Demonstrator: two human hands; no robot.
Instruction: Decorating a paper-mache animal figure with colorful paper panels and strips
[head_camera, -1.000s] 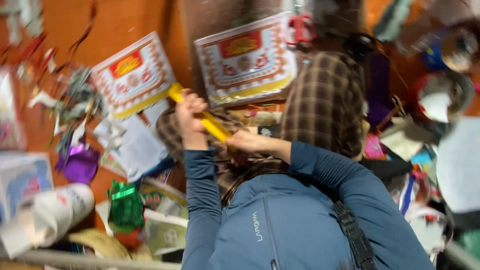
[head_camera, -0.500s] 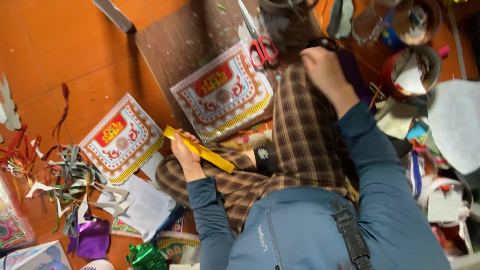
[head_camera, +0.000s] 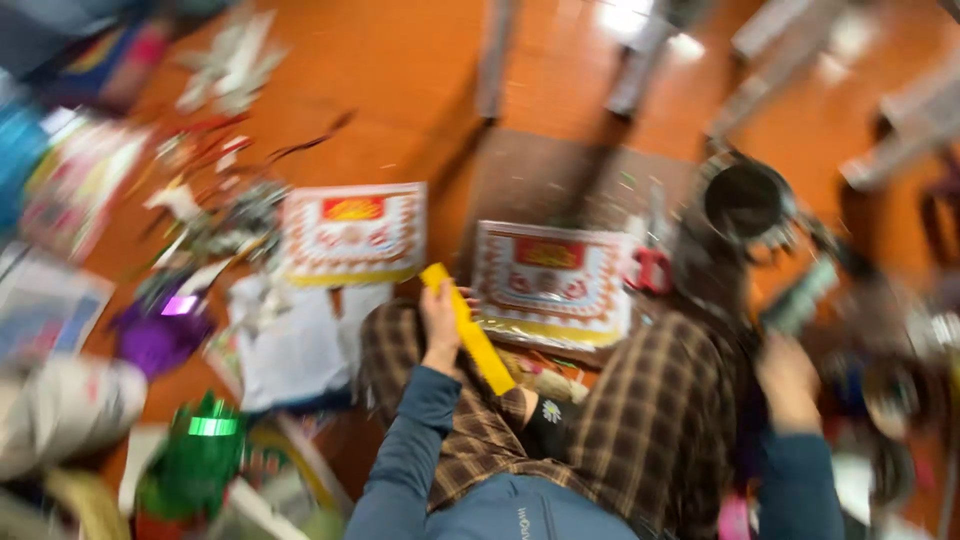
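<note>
Head view, blurred by motion. The left hand (head_camera: 441, 322) has its grip closed around a flat yellow strip (head_camera: 468, 328), fingers wrapped over the strip's upper half. The strip runs slantwise from upper left to lower right, its top end poking above the fingers and its lower end lying over the plaid trousers (head_camera: 640, 420) of the seated person. The left forearm, in a blue-grey sleeve (head_camera: 405, 450), rises from the bottom edge and bends at the wrist so the hand sits just above the left knee.

The right hand (head_camera: 789, 382) is out to the right, beyond the right knee, back of the hand toward the camera. Blur hides the fingers, so I cannot tell whether that grip is spread or closed, or whether it touches anything. It is near a jumble of dark objects.

On the orange floor (head_camera: 400, 70), just ahead of the strip, lie two red, white and yellow printed sheets (head_camera: 352, 235), the right one on a brown board (head_camera: 560, 180). Red-handled scissors (head_camera: 652, 268) rest by that sheet's right edge. A dark round pot (head_camera: 746, 200) stands farther right. Paper scraps (head_camera: 215, 215) and a purple foil piece (head_camera: 160, 335) are scattered at left.
</note>
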